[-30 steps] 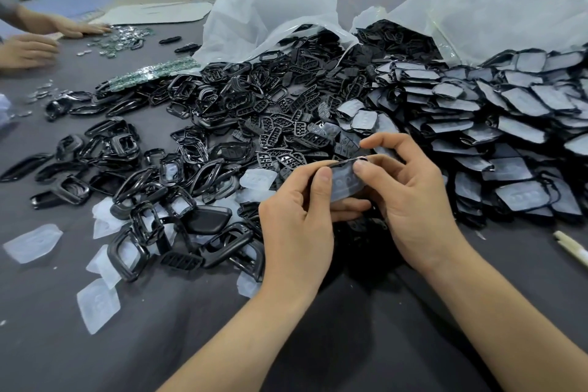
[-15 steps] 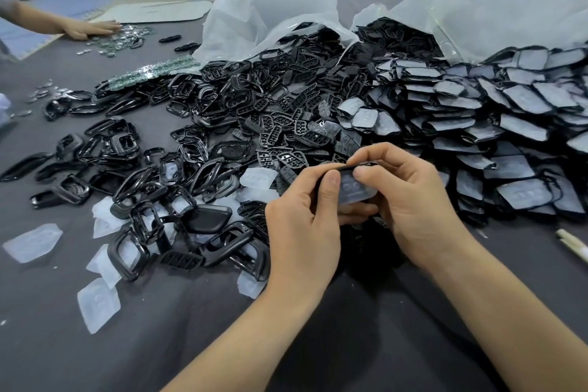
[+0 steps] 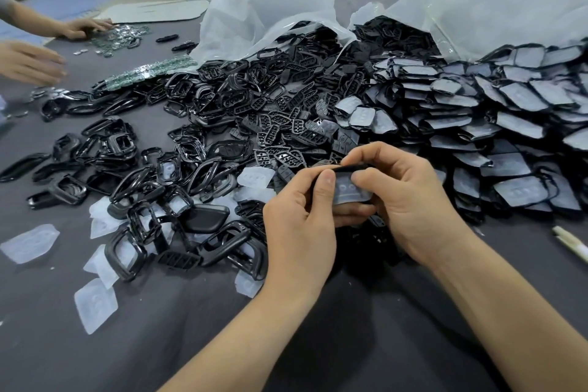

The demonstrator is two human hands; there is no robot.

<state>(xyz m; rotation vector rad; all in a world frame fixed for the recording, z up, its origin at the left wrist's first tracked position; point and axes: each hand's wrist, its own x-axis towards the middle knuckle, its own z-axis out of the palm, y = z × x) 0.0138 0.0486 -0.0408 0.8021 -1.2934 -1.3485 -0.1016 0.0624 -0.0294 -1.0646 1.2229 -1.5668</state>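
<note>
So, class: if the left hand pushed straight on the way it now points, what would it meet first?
Probably the black shell with the clear pad that the left hand grips, then the right hand pinching its other end. The heap of black parts lies beyond; depth is unclear.

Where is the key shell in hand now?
Head view, near centre: the left hand and right hand pinch the key shell, just before the black parts heap.
</note>
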